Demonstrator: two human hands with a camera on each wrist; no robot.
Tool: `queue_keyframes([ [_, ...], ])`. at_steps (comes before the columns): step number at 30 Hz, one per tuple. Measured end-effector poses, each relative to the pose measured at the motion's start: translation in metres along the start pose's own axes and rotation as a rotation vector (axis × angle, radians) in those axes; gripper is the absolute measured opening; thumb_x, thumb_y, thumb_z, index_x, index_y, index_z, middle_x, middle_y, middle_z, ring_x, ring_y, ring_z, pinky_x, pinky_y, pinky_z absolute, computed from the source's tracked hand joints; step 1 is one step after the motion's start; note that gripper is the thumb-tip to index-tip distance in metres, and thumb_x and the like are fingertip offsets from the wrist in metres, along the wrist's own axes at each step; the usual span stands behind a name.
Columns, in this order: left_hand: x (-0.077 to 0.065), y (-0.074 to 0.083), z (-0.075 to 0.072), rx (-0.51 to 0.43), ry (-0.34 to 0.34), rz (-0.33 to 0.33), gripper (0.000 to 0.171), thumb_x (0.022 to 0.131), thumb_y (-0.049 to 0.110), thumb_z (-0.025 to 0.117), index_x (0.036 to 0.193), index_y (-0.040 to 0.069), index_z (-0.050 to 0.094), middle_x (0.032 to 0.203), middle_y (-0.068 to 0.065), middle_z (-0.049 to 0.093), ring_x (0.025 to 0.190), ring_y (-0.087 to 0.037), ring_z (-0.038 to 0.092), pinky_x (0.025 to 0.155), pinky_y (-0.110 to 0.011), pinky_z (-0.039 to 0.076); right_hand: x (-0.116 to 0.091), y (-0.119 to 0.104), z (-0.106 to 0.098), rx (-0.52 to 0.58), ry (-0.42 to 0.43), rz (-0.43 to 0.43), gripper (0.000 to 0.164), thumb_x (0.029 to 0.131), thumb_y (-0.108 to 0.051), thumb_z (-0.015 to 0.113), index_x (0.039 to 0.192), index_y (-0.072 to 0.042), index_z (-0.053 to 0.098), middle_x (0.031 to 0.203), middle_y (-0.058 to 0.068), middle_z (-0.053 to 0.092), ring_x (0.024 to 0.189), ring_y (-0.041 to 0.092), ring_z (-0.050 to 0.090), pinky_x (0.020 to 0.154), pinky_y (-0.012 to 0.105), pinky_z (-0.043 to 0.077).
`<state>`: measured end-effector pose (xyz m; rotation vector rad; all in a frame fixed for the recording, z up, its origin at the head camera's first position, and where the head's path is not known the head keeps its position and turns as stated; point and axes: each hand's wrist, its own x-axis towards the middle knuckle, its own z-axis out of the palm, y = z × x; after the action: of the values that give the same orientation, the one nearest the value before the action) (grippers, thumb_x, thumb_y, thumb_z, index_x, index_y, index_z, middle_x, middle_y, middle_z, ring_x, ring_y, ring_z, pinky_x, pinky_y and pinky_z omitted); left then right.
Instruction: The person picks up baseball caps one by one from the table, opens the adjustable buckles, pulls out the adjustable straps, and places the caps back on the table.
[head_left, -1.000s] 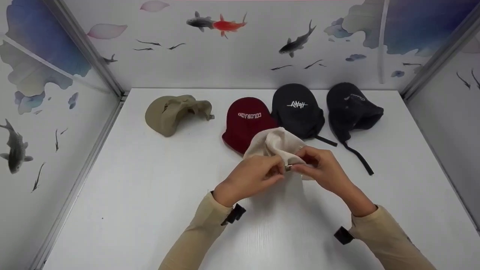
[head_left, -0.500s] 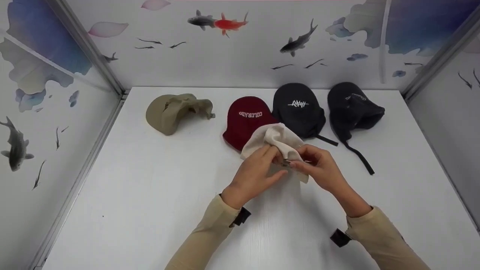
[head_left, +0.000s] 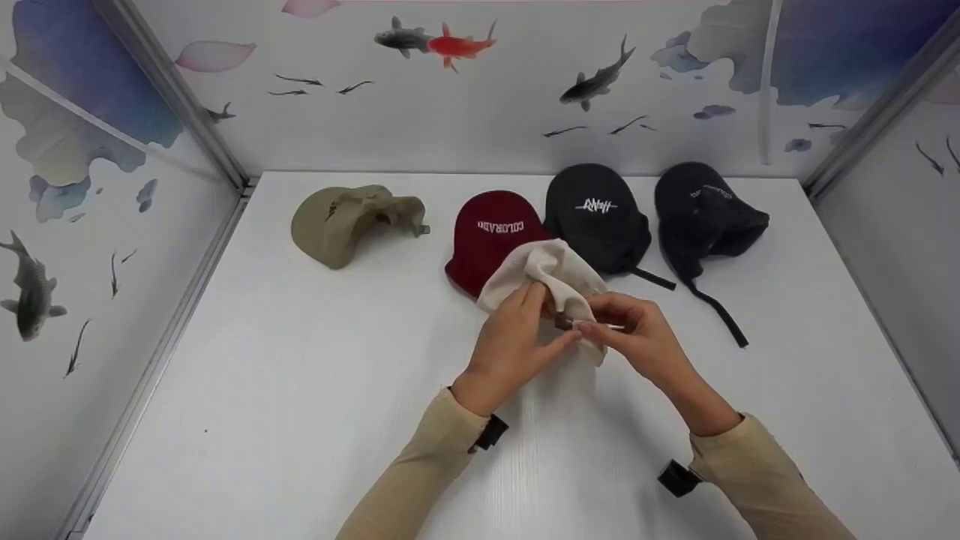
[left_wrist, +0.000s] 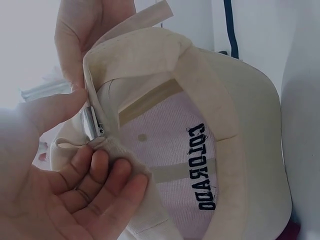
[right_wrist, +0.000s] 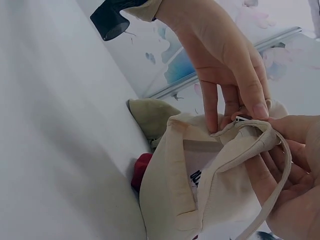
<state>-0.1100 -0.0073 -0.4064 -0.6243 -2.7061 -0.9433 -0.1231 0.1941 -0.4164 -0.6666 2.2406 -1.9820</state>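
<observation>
Both hands hold a cream baseball cap [head_left: 514, 270] at its back strap, above the white table. My left hand [head_left: 512, 349] grips the cap's edge with curled fingers, its thumb at the metal buckle [left_wrist: 91, 122]. In the head view my right hand [head_left: 646, 334] pinches the strap beside the buckle. A free strap end [left_wrist: 137, 22] sticks out past the right fingers in the left wrist view. The cap's inside faces the left wrist camera, showing reversed dark stitching [left_wrist: 200, 167]. The right fingertips are partly hidden behind the strap.
A maroon cap [head_left: 491, 217] lies just behind the cream one. Beside it are a black cap [head_left: 592, 240] and a dark cap [head_left: 690, 199] with its strap hanging loose. A khaki cap [head_left: 326, 229] sits at the back left. Printed wall panels [head_left: 480, 112] enclose the table.
The cream cap has shifted slightly up and left. My left hand has turned and moved right, its thumb now reaching to the buckle. The right hand has hardly moved.
</observation>
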Motion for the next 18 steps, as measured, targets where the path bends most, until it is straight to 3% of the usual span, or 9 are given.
queue_keyframes([
  [10,-0.0015,-0.0022,-0.003,-0.128,-0.004,-0.031,0.046,0.088,0.037,0.075,0.114,0.006,0.054,0.107,-0.005,0.061,0.098,-0.014,0.062,0.087,-0.024,0.053,-0.004,-0.0007,0.0007,0.044,-0.009,-0.008,0.029,0.089,0.008,0.066,0.115,0.018,0.062,0.104,-0.008,0.074,0.089,0.006,0.071,0.075,0.019,0.058],
  [18,-0.0014,-0.0036,-0.0046,-0.154,0.01,-0.041,0.04,0.089,0.03,0.076,0.115,0.004,0.057,0.106,-0.007,0.064,0.098,-0.019,0.064,0.087,-0.028,0.054,-0.0064,-0.001,0.0052,0.093,0.007,0.03,0.03,0.089,0.006,0.068,0.116,0.018,0.062,0.104,-0.006,0.075,0.091,0.009,0.073,0.078,0.022,0.059],
])
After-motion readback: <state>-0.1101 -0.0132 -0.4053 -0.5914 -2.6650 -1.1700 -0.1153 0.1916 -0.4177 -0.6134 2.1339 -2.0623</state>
